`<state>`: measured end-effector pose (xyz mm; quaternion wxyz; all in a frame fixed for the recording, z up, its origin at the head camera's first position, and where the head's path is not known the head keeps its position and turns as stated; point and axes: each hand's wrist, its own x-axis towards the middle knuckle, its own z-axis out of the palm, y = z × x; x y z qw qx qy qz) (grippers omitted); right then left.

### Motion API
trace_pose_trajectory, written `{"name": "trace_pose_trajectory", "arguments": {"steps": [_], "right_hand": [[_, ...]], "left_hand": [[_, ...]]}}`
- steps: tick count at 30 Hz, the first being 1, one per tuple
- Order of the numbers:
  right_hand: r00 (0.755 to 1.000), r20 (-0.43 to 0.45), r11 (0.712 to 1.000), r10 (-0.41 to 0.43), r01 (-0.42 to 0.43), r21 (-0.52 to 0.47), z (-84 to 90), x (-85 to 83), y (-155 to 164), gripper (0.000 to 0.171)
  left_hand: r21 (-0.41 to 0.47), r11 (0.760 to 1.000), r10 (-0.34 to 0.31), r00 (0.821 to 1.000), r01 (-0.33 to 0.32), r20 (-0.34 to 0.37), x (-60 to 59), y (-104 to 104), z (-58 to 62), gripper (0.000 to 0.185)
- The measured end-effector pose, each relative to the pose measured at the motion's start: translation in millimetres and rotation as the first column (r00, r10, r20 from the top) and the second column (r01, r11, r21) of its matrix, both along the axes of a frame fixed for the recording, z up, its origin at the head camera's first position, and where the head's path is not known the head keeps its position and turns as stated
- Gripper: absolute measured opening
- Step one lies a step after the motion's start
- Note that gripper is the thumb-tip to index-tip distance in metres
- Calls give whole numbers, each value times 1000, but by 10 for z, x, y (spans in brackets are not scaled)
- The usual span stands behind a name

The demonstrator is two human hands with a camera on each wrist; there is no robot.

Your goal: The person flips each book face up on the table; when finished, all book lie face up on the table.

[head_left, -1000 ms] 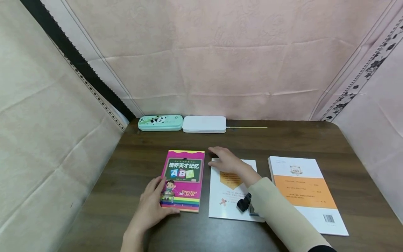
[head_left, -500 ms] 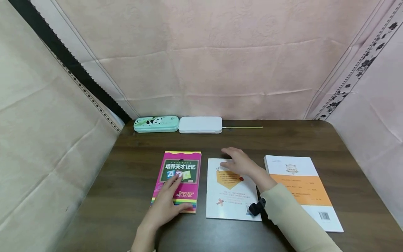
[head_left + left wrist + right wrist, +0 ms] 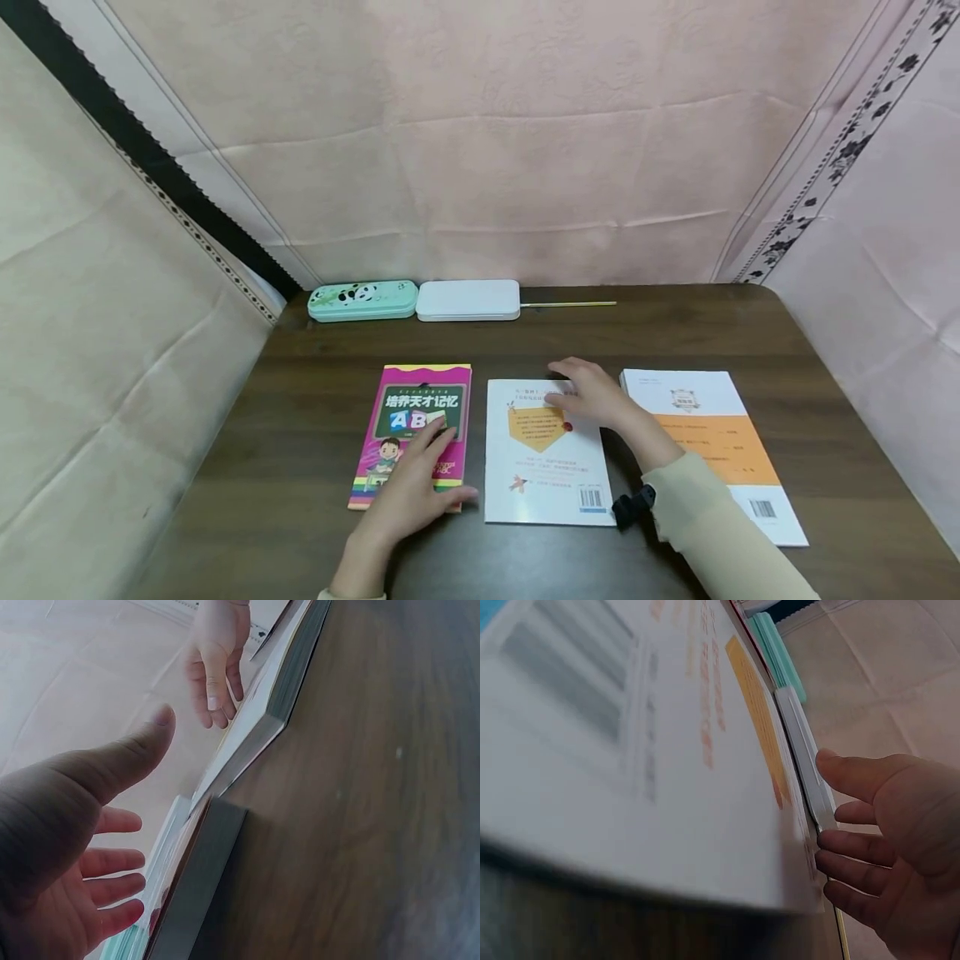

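Across the table, with twelve o'clock at its far edge, three books lie flat. Middle book at the centre; pink book at its nine o'clock, orange book at its three. Left hand: over the pink book's five o'clock corner, fingers and thumb spread, grasping nothing. Right hand: over the middle book's one o'clock corner, fingers relaxed and apart, likewise without a hold. Whether either touches a cover I cannot tell. Likely faults: a one-sided press by the left hand could skew the pink book; the sleeve, crossing the orange book, could drag it; the wrist camera, close to the middle book's five o'clock corner, could catch it.
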<state>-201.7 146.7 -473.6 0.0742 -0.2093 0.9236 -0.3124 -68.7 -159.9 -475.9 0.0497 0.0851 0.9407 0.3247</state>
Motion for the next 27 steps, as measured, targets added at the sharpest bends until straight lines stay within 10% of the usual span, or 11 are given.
{"name": "trace_pose_trajectory", "arguments": {"steps": [18,27], "right_hand": [[998,-62,998,-28,31,53,-53,71,366,60],[999,-39,998,-22,24,64,-74,93,418,63]], "left_hand": [[32,994,-109,992,107,67,-45,240,-5,93],[41,973,-233,959,229,163,54,435,-21,105]]}}
